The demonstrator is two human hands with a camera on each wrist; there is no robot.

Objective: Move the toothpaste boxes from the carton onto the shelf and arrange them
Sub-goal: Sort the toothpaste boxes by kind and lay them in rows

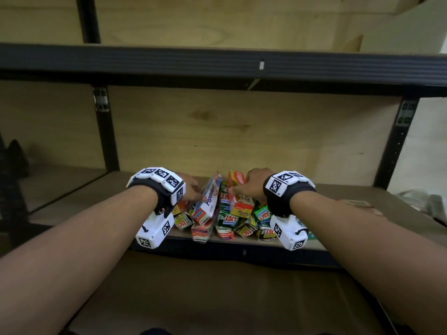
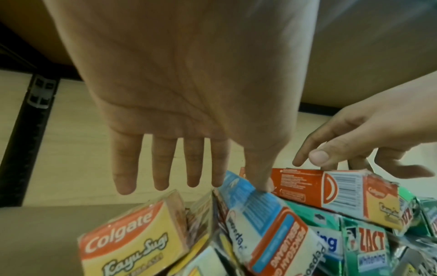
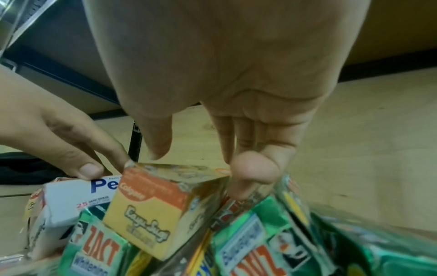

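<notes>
The Pepsodent box (image 1: 208, 201) is touched by the released left hand (image 1: 191, 188), the Colgate box (image 1: 238, 183) by the released right hand (image 1: 251, 187) — the loose heap (image 1: 232, 221) at the shelf (image 1: 362, 209) edge may be toppled by any nudge

2 hands (image 1: 191, 187), approx. a dozen toothpaste boxes (image 1: 225, 213), 1 shelf (image 1: 362, 197).

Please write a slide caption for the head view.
Both hands sort jumbled toothpaste boxes on a wooden shelf.
</notes>
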